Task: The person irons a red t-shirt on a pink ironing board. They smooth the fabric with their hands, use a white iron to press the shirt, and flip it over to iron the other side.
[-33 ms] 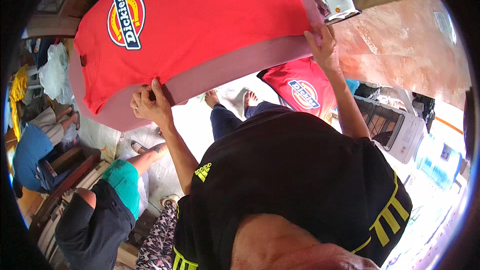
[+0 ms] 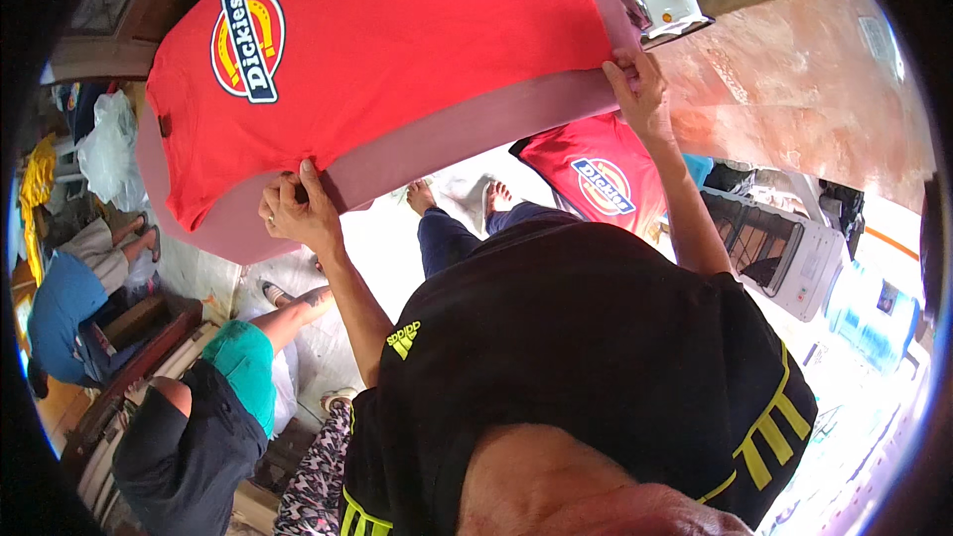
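Padded board (image 2: 417,154): red shirt (image 2: 397,50) above hands.

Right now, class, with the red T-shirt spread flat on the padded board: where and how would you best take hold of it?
Pinch the red T-shirt along its near hem, coming from the person's side of the padded board. The cloth lies flat, and only this edge reaches the board's rim. The left hand and right hand already grip there, near the two corners, probably best for keeping it smooth.

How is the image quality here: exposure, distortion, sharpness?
Head view: strong fisheye bending with a black rim; the floor at lower right is blown out; the red shirt and both the left hand and right hand are sharp and evenly lit.
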A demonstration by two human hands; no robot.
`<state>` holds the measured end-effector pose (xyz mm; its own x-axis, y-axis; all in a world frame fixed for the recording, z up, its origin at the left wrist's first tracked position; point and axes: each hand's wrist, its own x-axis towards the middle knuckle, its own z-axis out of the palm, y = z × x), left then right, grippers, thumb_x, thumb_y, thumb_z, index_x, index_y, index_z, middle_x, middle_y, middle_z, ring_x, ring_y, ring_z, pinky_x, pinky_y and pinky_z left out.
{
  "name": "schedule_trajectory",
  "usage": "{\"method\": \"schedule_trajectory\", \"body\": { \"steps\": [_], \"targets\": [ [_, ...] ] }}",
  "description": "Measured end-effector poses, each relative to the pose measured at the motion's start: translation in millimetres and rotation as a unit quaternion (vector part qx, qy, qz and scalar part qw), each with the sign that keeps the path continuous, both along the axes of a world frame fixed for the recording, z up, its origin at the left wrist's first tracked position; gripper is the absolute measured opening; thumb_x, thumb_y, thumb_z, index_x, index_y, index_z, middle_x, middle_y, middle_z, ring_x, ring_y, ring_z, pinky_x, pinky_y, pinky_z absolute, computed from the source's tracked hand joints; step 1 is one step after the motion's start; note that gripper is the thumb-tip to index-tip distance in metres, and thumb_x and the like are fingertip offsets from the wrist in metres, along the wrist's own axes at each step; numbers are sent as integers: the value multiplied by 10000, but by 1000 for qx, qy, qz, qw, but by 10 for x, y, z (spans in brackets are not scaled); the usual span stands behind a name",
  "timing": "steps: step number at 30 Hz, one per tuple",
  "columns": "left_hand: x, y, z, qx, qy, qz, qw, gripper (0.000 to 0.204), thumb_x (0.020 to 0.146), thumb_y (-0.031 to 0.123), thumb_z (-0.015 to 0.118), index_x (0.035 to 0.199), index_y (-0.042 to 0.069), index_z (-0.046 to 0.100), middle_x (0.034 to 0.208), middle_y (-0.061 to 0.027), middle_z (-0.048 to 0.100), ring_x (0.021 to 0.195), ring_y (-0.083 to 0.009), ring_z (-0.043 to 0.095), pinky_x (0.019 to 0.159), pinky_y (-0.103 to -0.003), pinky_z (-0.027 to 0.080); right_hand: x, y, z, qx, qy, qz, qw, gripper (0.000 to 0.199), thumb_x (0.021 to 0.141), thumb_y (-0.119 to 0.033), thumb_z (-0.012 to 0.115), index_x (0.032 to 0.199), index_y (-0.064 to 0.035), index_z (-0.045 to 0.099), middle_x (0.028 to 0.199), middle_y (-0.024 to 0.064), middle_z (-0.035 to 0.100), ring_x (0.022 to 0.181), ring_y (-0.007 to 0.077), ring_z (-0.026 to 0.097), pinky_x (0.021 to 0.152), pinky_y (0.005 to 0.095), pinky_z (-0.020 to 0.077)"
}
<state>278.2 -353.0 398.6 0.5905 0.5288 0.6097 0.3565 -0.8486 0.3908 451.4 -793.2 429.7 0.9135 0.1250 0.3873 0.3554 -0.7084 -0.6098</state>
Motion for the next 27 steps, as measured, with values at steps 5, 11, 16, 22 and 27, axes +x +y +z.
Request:
{"method": "schedule_trajectory", "body": {
  "steps": [5, 11, 16, 22, 27],
  "targets": [
    [-33, 23, -9, -10, -10, -7, 1000, 280, 828, 321, 782, 709, 99, 659, 767, -1, 606, 817, -239, 552, 718, -396, 411, 64, 143, -62, 7, 51, -54, 997, 232, 844, -205, 763, 952, -13, 688, 831, 137, 665, 731, 237, 649, 656, 348, 513],
    [-39, 35, 6, -7, 27, -9, 1000, 304, 863, 373, 740, 741, 103, 669, 820, -3, 610, 878, -251, 551, 757, -420, 410, 361, 18, -255, 206, 44, 28, 977, 131, 903, -162, 716, 911, -43, 663, 764, 1, 609, 661, 92, 545, 596, 264, 450],
    [-93, 98, 111, -112, 70, -44, 990, 318, 894, 404, 693, 770, 112, 678, 893, 9, 601, 939, -250, 534, 857, -475, 333, 579, -131, 84, 186, 134, 45, 972, 145, 917, -149, 700, 963, -48, 606, 742, -20, 576, 625, 68, 496, 566, 240, 422],
    [-97, 113, 180, -119, 104, -34, 987, 289, 793, 414, 769, 739, 148, 671, 908, 5, 572, 997, -258, 527, 891, -498, 312, 466, -249, -273, 33, -56, 84, 994, 135, 916, -94, 666, 1027, -50, 601, 791, 46, 611, 720, 129, 589, 650, 290, 500],
    [-124, -29, 129, -126, 65, 1, 990, 281, 746, 338, 796, 901, 144, 665, 981, -57, 577, 1042, -303, 519, 882, -472, 360, 275, -129, -107, -17, 14, 30, 999, 208, 894, -70, 663, 1101, -61, 639, 930, 108, 675, 760, 243, 649, 701, 342, 538]
  ]
}}
